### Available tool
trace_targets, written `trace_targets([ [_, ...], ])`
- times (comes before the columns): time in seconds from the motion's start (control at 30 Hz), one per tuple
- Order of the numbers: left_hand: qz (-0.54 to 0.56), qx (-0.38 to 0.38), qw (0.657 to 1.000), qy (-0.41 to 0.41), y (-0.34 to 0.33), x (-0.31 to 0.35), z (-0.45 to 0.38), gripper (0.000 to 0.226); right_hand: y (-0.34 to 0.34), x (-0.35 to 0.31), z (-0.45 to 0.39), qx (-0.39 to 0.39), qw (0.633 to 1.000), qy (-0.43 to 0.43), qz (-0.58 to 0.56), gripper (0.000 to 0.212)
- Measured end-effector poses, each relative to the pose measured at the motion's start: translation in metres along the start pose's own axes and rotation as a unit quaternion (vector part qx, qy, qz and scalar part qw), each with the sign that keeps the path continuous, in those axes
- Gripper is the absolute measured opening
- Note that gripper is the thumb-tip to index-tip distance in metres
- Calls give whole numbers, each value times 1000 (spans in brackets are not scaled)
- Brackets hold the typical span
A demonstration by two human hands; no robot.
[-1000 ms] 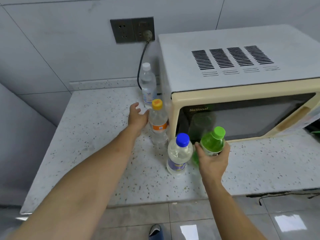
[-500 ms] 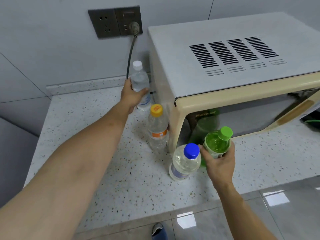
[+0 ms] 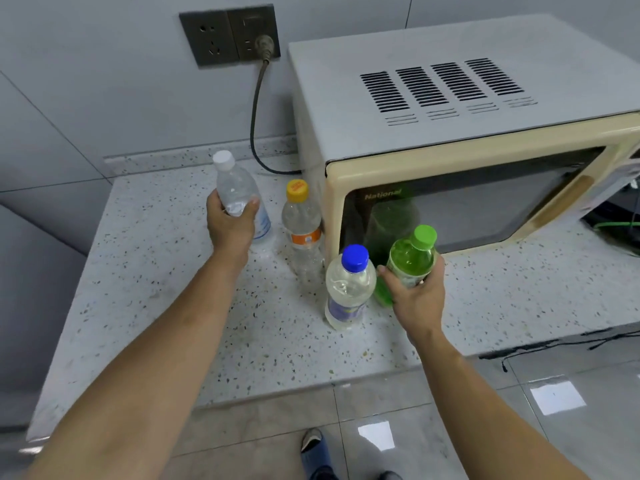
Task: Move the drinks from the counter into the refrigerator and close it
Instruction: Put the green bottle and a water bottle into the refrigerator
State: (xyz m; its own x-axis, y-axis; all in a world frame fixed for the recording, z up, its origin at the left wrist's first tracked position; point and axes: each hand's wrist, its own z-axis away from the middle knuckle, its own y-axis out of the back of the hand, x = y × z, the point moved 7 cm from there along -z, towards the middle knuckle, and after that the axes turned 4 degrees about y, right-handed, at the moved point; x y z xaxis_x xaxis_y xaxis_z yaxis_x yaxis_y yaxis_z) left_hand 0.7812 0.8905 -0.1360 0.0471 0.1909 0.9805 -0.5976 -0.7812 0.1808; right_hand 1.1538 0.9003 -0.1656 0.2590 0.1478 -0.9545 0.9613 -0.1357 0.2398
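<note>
Count: 4 bottles, 2 hands, 1 microwave, 1 wall outlet plate with 1 plug in it.

Bottles:
- white-cap bottle (image 3: pixel 239 194): clear, tilted, gripped by the left hand (image 3: pixel 231 226). Fingers and thumb curl round its body below the shoulder; cap points up and left. Looks raised off the counter (image 3: pixel 145 289), but the base is partly behind the hand, so cannot tell for sure.
- orange-cap bottle (image 3: pixel 302 233): clear with an orange label band, upright on the counter, just right of the left hand and just beside the microwave's left front corner. No hand on it.
- blue-cap bottle (image 3: pixel 349 289): pale liquid, blue-purple label, upright on the counter nearer the front edge, just left of the right hand. No hand on it.
- green-cap bottle (image 3: pixel 412 258): green liquid, gripped by the right hand (image 3: pixel 420 296). Fingers wrap its lower body from behind and the right, thumb on the left side. Tilted slightly right. Sits right in front of the microwave door, which shows its green reflection. Touching or just beside the blue-cap bottle; cannot tell which.

Both hands closed round a bottle, one each; two bottles free between them.

Rest: cream microwave (image 3: pixel 467 133) at right rear of the counter, door closed, vents on top. Cable runs from the wall outlet (image 3: pixel 230 34) down behind the microwave. Tiled floor below, one shoe (image 3: pixel 313 445) visible.
</note>
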Motion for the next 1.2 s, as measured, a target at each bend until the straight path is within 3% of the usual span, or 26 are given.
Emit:
trace_targets([
  [0.23, 71, 75, 995, 2, 63, 2, 112, 47, 2, -1, 1, -81, 996, 3, -28, 58],
  [0.43, 209, 46, 973, 82, 86, -29, 211, 27, 27, 4, 23, -114, 992, 1, -58, 58],
  [0.57, 308, 11, 933, 187, 87, -74, 281, 63, 43, -2, 64, -153, 986, 22, -57, 60],
  [0.77, 344, 30, 875, 341, 110, -132, 380, 74, 52, -15, 134, -214, 970, 19, -114, 66],
  [0.9, 386, 49, 837, 385, 139, -158, 433, 81, 34, -19, 192, -314, 939, -24, -138, 52],
  [1.1, 499, 123, 785, 345, 217, -181, 489, 70, -11, -31, 299, -490, 863, -30, -122, 41],
  [1.2, 564, 165, 741, 324, 272, -193, 522, 71, -35, -42, 356, -545, 830, -30, -114, 39],
])
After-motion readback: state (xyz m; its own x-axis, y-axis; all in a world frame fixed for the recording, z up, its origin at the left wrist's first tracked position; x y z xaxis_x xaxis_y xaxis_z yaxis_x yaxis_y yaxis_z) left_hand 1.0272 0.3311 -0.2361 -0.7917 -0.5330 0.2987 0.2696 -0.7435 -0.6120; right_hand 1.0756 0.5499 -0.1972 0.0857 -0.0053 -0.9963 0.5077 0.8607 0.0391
